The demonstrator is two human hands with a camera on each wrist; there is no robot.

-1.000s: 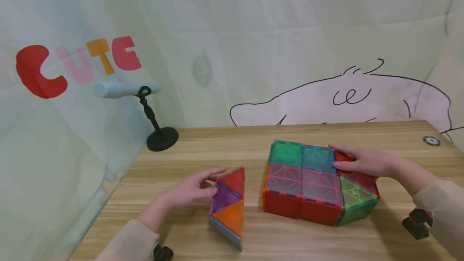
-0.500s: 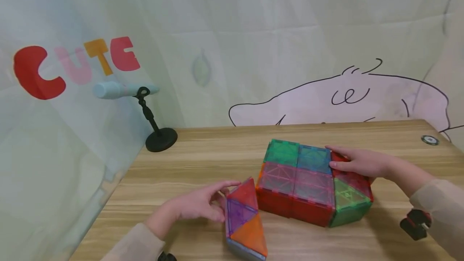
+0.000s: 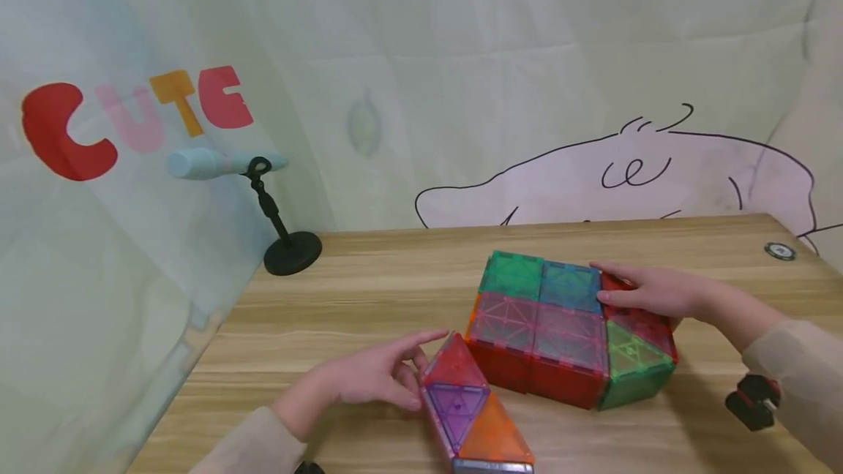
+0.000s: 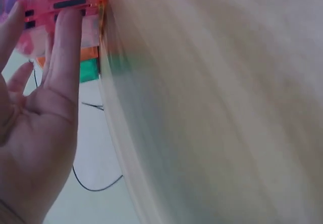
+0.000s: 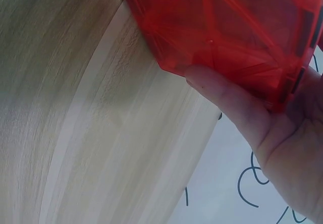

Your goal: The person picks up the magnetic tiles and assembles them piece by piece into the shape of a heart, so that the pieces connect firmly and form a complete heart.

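Note:
A small block of magnetic tiles [image 3: 457,412], with red, purple and orange triangles on top, lies front centre in the head view. My left hand [image 3: 369,375] is at its left side, index finger reaching to the red tip; the left wrist view shows a long straight finger [image 4: 68,52] against a pink-red tile. Right of it sits a larger magnetic tile block [image 3: 569,335] with green, blue, pink and red squares on top. My right hand [image 3: 661,295] grips its far right corner, thumb on top; a finger [image 5: 222,95] presses a red tile [image 5: 242,37] in the right wrist view.
A black stand [image 3: 293,253] holding a pale blue cylinder [image 3: 211,164] is at the table's back left. A round chip [image 3: 780,251] lies near the back right edge. Printed cloth [image 3: 369,79] hangs behind the wooden table [image 3: 369,276].
The small block has moved right and toward me and turned, so its red tip is now close to the larger block; my left hand moved with it. The larger block shifted slightly left.

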